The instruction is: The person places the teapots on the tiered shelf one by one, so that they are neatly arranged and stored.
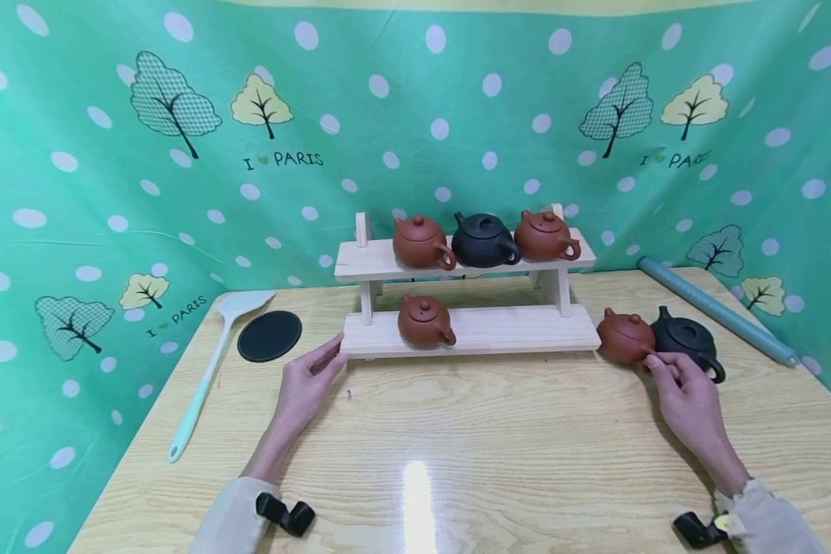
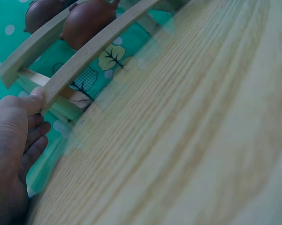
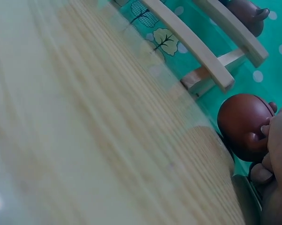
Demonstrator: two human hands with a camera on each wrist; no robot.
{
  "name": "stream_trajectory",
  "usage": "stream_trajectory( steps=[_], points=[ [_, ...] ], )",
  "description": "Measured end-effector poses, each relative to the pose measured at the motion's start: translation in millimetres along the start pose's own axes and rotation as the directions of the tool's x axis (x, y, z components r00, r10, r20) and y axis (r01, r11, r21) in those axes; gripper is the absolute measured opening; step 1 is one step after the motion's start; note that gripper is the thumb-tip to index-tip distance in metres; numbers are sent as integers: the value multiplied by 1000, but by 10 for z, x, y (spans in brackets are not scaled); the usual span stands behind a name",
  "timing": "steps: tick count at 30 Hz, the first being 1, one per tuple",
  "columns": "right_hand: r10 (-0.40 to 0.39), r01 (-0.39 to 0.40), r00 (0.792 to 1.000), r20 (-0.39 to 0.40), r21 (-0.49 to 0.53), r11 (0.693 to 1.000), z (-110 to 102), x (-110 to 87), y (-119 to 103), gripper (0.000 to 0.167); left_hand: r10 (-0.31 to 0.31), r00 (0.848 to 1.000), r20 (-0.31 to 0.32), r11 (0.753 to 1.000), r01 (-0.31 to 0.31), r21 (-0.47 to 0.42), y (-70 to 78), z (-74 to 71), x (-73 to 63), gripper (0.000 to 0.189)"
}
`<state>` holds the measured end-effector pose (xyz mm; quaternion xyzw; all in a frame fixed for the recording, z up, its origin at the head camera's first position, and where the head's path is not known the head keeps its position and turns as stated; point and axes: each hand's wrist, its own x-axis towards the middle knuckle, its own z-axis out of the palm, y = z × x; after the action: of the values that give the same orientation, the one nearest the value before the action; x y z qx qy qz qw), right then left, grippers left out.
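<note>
A two-tier wooden rack (image 1: 471,331) stands at the back of the table. My left hand (image 1: 309,382) grips the left end of its lower board, the thumb against the board's end in the left wrist view. On the right, my right hand (image 1: 689,396) pinches the handle of a reddish-brown teapot (image 1: 625,337), which stands close beside the rack's right end. A black teapot (image 1: 685,338) is just behind that hand. One brown teapot (image 1: 424,320) sits on the lower board. The upper board bears a brown teapot (image 1: 418,241), a black teapot (image 1: 483,240) and another brown teapot (image 1: 544,235).
At the left lie a pale spatula (image 1: 211,369) with a mint handle and a round black mat (image 1: 270,336). A teal roll (image 1: 716,309) lies along the table's right back edge. Green patterned cloth (image 1: 415,108) hangs behind and at both sides of the table (image 1: 498,446).
</note>
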<state>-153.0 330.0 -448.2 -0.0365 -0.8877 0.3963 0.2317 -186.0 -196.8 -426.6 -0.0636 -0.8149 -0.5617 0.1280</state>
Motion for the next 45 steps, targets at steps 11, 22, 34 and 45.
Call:
stream_trajectory(
  steps=[11, 22, 34, 45],
  points=[
    [-2, 1, 999, -43, -15, 1000, -9, -8, -95, 29, -7, 1000, 8, 1000, 7, 0, -213, -4, 54, 40],
    [-12, 12, 997, -82, -8, 1000, -31, -14, -209, 28, -3, 1000, 15, 1000, 3, 2, 60, -15, -2, 38],
    [-40, 43, 992, -119, 20, 999, -45, -27, -304, 23, 2, 1000, 10, 1000, -2, 4, 58, -17, -8, 38],
    [-67, 73, 992, -109, 50, 996, -22, -58, -399, 19, -6, 1000, 15, 1000, 6, 10, 88, -22, -11, 38]
  ],
)
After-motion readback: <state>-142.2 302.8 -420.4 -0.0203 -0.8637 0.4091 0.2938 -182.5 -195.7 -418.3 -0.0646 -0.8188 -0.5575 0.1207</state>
